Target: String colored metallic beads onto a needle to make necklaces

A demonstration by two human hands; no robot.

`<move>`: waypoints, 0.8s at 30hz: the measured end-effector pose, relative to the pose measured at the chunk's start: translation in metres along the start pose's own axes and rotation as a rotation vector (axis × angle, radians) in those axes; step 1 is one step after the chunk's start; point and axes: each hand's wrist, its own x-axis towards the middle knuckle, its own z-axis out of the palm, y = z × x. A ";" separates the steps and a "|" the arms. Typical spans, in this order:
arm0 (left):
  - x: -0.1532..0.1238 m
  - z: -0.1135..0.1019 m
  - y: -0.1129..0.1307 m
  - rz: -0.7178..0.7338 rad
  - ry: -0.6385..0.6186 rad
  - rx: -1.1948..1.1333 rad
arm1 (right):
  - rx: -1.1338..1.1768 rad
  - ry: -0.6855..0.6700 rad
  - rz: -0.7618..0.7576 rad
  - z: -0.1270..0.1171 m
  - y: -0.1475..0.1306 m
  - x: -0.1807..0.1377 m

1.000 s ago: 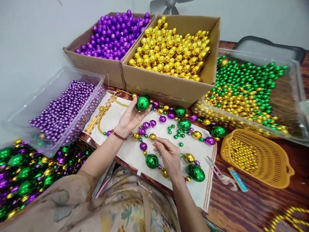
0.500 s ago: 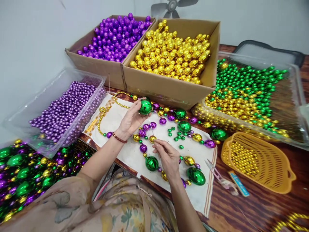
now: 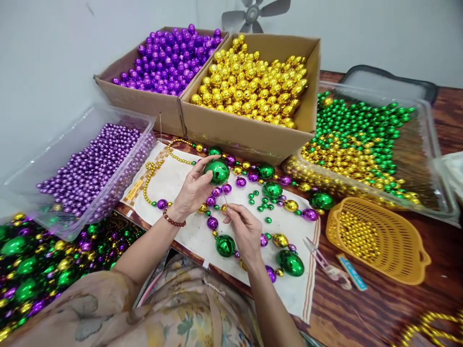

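A large shiny green bead (image 3: 217, 172) is held between the fingertips of my left hand (image 3: 191, 192), above a white cloth (image 3: 195, 241). My right hand (image 3: 246, 230) pinches a thin needle (image 3: 224, 196) just below it. The needle points up at the bead's underside; whether its tip is inside the hole I cannot tell. Around and beneath my hands lies a strand of green, purple and gold beads, with a large green bead (image 3: 225, 246) by my right wrist. Small loose green beads (image 3: 261, 201) sit on the cloth to the right.
Cardboard boxes of purple beads (image 3: 170, 58) and gold beads (image 3: 249, 86) stand behind. Clear tubs hold small purple beads (image 3: 97, 164) at left and green and gold beads (image 3: 361, 140) at right. A yellow basket (image 3: 401, 246), snips (image 3: 321, 260) and a blue-labelled strip (image 3: 351, 272) lie right.
My right hand with the needle has come closer to the green bead, and less of the needle shows between them. The left hand has turned slightly. The whole view has shifted a little.
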 end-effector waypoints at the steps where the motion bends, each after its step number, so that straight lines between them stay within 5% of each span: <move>1: 0.000 -0.001 0.000 -0.008 0.001 -0.003 | -0.006 -0.002 -0.006 0.000 0.000 0.000; 16: -0.017 -0.007 -0.023 -0.129 -0.051 0.036 | 0.113 -0.095 0.079 0.001 -0.005 0.004; 24: -0.008 -0.021 -0.007 -0.046 -0.221 0.397 | 0.211 -0.055 0.153 -0.005 -0.010 0.009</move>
